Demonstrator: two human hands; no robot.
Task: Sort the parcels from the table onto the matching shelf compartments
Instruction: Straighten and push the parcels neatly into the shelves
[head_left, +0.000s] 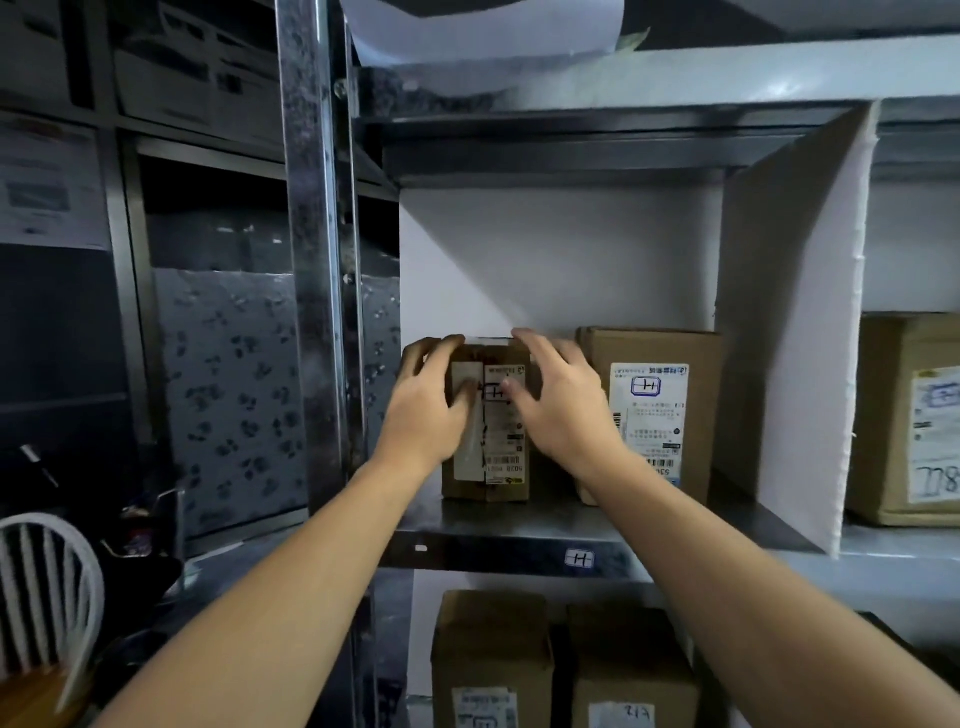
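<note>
- The left hand (431, 395) curls its fingers round the upper left corner of the small parcel (501, 452); the right hand (556, 400) lies against its front, fingers spread wide, gripping nothing
- The small parcel stands upright near the front lip of the shelf (493, 558), in the compartment above the marked tag (578, 559)
- So close to the lip, it could tip forward once let go
- A careless sideways shove could knock it into the taller parcel (660, 405) just beside it
</note>
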